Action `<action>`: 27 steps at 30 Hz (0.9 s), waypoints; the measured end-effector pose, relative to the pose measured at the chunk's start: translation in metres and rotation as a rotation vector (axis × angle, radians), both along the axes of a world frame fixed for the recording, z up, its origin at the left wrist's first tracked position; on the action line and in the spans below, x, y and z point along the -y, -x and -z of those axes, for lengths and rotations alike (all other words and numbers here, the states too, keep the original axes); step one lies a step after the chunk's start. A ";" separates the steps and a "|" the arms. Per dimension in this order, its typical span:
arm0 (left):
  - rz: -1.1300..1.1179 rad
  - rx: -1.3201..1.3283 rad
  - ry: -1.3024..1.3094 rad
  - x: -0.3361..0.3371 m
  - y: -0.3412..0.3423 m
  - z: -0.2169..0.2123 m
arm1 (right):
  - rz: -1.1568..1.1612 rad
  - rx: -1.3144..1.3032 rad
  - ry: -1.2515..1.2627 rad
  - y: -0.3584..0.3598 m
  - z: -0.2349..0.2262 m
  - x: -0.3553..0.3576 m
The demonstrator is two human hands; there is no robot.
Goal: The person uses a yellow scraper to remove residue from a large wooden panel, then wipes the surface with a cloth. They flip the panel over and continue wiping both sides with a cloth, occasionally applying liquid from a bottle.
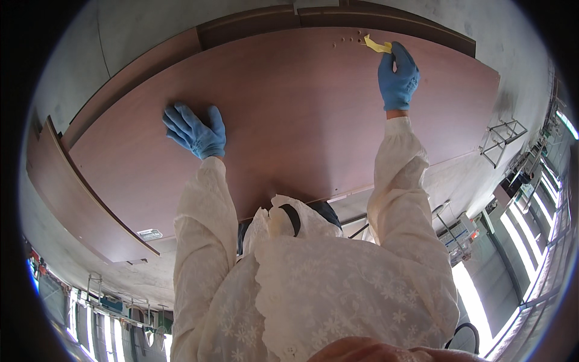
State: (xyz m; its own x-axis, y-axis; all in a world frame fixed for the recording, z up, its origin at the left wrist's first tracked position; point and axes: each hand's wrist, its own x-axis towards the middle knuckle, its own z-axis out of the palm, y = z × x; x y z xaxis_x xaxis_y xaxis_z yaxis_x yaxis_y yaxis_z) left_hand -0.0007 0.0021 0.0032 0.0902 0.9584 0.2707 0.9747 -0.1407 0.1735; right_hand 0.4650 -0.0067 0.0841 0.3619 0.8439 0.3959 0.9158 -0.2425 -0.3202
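Note:
A wide reddish-brown panel [271, 96] lies in front of me. My left hand [196, 130], in a blue glove, rests on its left part with fingers stretched and thumb apart, holding nothing. Far out on the right, my blue-gloved right hand [399, 75] pinches a thin, bent yellow strip [377, 44] between thumb and fingers; its material cannot be made out. The strip sits at the panel's far edge, just right of several small round holes [343, 40]. Part of the strip is hidden by the fingers.
More brown boards [247, 27] lie along the panel's far side. Another brown board [90, 193] stands at the left, with a small white label [149, 234] near its lower end. A metal-frame stand [503, 142] is on the floor at the right.

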 end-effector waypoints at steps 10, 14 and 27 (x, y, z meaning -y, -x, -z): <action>-0.005 0.005 0.016 0.000 0.001 0.000 | -0.010 0.287 0.164 0.019 -0.049 -0.011; -0.018 0.013 0.036 0.001 0.001 0.001 | 0.074 0.342 0.200 0.005 -0.029 -0.010; -0.005 0.017 0.001 -0.001 0.000 0.000 | 0.017 0.458 0.883 0.006 0.051 -0.018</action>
